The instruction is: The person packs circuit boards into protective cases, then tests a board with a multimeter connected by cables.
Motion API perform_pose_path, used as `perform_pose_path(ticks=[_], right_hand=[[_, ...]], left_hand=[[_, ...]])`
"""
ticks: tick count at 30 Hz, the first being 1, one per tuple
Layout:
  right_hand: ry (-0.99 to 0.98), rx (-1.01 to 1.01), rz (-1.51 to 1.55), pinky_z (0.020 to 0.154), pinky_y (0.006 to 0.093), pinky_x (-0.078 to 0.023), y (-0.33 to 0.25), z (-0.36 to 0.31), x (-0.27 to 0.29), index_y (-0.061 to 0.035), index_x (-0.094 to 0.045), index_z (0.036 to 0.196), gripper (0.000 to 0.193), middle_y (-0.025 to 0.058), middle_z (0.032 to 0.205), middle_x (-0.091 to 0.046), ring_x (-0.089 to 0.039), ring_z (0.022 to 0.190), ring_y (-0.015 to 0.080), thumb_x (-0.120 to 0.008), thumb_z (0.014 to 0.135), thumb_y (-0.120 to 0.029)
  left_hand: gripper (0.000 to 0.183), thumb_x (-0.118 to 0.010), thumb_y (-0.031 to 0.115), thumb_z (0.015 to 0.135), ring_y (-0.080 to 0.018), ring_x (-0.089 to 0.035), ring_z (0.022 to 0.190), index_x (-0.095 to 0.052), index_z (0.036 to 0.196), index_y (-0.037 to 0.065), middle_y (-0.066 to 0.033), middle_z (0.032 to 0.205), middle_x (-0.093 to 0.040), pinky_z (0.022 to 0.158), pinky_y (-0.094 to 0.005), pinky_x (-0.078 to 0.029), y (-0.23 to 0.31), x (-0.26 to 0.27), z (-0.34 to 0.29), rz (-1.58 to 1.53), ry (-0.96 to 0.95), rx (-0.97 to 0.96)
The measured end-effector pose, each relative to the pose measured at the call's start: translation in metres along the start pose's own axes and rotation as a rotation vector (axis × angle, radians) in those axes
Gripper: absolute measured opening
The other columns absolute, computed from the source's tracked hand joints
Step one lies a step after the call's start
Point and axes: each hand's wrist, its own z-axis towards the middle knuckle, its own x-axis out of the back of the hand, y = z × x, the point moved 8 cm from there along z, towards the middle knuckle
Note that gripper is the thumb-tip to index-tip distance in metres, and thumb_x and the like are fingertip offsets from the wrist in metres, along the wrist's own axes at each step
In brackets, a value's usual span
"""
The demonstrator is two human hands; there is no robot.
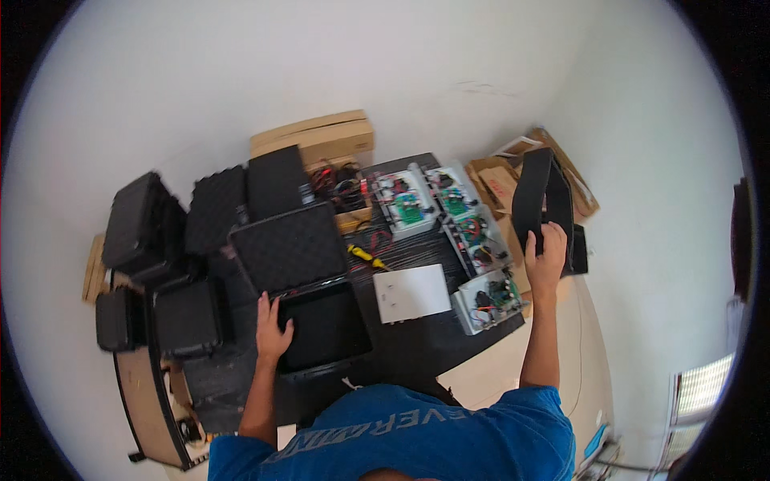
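An open black hard case (325, 325) lies on the table in front of me, its lid (290, 248) tipped back with egg-crate foam inside. My left hand (273, 335) rests at the left wall of its base, fingers stretched and thumb apart. Out to the right, above the table's right side, my right hand (549, 255) grips a black foam frame (529, 192), a bent band with an open middle. A white panel (411, 293) with small holes lies right of the case. Beyond it is a yellow-handled screwdriver (365, 256).
Several grey enclosures with green circuit boards (405, 196) stand at the right of the table. More closed black cases (140, 224) stand at the left. Cardboard boxes (317, 135) are by the wall, one holding tangled cables (341, 188). Opened cartons (497, 180) lie behind the foam frame.
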Motion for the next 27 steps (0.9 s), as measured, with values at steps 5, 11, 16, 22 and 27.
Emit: perform_pose_path(ticks=[5,11,16,22,27], right_hand=[[-0.049,0.145,0.374,0.092,0.0494,-0.051,-0.121,-0.012,-0.016,0.0005,-0.064,0.105,0.03,0.0172,0.105,-0.066,-0.063,0.107,0.0402,-0.078,0.079,-0.002],[-0.423,0.545,0.738,0.091,0.0437,-0.057,-0.254,-0.096,-0.048,-0.0078,-0.069,0.107,0.037,0.0065,0.101,-0.069,-0.067,0.105,0.0317,-0.081,0.072,-0.007],[-0.518,0.644,0.867,0.095,0.0406,-0.057,-0.295,-0.163,-0.07,-0.0088,-0.069,0.111,0.038,0.0067,0.108,-0.068,-0.064,0.113,0.0305,-0.08,0.074,-0.007],[-0.694,0.607,0.92,0.1,0.0421,-0.054,-0.305,-0.22,-0.096,-0.0082,-0.069,0.111,0.036,0.0087,0.113,-0.066,-0.06,0.12,0.0316,-0.079,0.077,-0.007],[-0.833,0.459,0.999,0.104,0.0469,-0.047,-0.301,-0.214,-0.097,-0.0067,-0.069,0.106,0.029,0.0114,0.12,-0.066,-0.06,0.118,0.0353,-0.075,0.078,-0.007]], left_hand=[[0.062,-0.067,0.021,0.094,-0.0412,-0.03,0.151,-0.045,0.15,0.002,-0.0234,0.164,-0.029,0.122,-0.0449,-0.028,-0.013,0.007,-0.006,-0.265,0.044,0.03],[0.063,-0.057,0.039,0.104,-0.0287,-0.044,0.143,-0.041,0.154,0.003,-0.0145,0.162,-0.037,0.115,-0.0385,-0.037,-0.011,0.041,-0.002,-1.151,0.121,0.189],[0.074,-0.047,0.053,0.105,-0.0224,-0.048,0.136,-0.027,0.16,0.008,-0.0067,0.161,-0.039,0.106,-0.0385,-0.044,0.004,0.082,-0.012,-1.747,-0.098,0.28],[0.098,-0.07,0.049,0.093,-0.0272,-0.051,0.132,-0.018,0.162,0.003,-0.0182,0.158,-0.04,0.103,-0.0407,-0.046,-0.022,0.058,-0.04,-0.989,-0.125,0.488],[0.12,-0.086,0.045,0.08,-0.0331,-0.058,0.129,-0.012,0.158,-0.009,-0.029,0.142,-0.055,0.109,-0.038,-0.044,-0.011,0.05,-0.053,-0.576,-0.216,0.463]])
